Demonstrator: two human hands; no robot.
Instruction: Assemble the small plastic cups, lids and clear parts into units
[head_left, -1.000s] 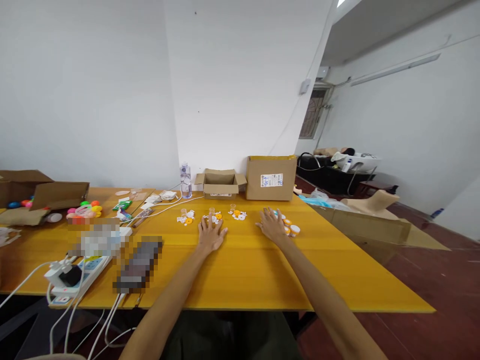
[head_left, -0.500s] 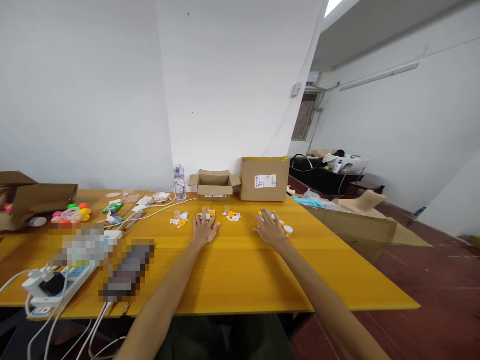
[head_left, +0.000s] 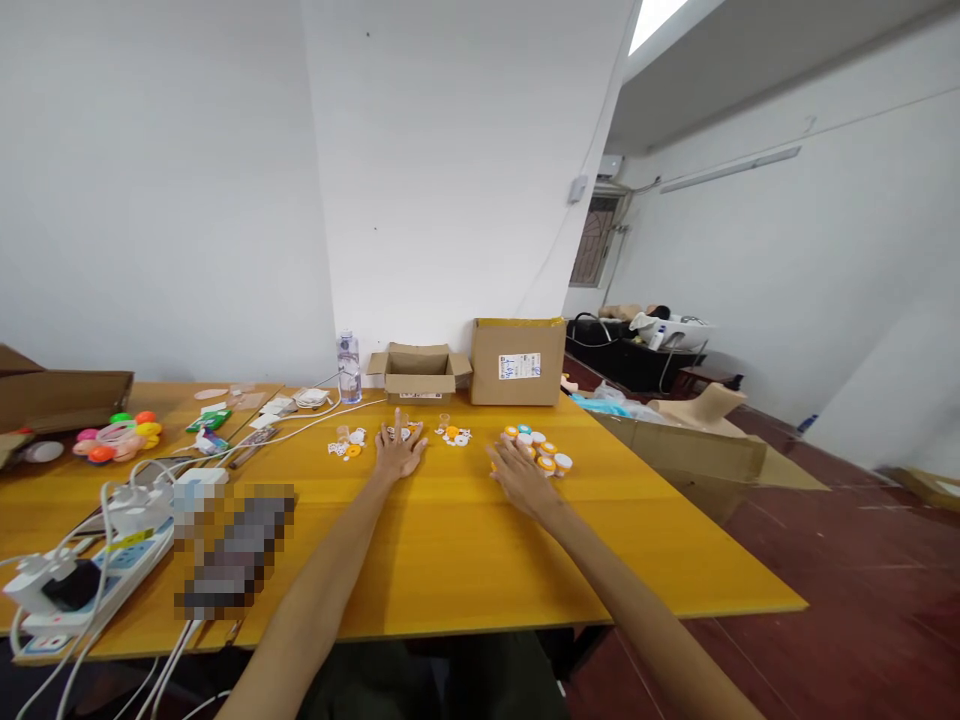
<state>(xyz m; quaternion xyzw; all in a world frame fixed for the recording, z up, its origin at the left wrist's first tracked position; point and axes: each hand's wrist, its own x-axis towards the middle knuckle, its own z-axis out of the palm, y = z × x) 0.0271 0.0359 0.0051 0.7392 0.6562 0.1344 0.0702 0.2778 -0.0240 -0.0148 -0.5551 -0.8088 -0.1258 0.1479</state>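
My left hand (head_left: 400, 456) is open, its fingers spread over a small pile of white and orange pieces (head_left: 405, 432) that it partly hides. My right hand (head_left: 522, 477) has its fingers stretched out beside a cluster of small round jars with orange, white and teal lids (head_left: 546, 464); the fingertips overlap the nearest ones. Nothing shows in its grasp. To the left of my left hand lies another group of flat white and orange pieces (head_left: 352, 451) with a small clear cup (head_left: 343, 434). Between my hands is a third such group (head_left: 454, 436), with a clear cup (head_left: 444, 421) behind it.
At the back stand an open carton (head_left: 420, 390), a closed carton (head_left: 517, 390) and a water bottle (head_left: 349, 368). On the left lie a power strip (head_left: 142, 565) with cables, a blurred dark device (head_left: 240, 550) and colourful toys (head_left: 120, 437). The table's right edge slopes towards me.
My right hand has drawn back slightly towards me and left, uncovering more of the lidded jars. My left hand stays spread over its pile. The whole view has shifted a little to the right.
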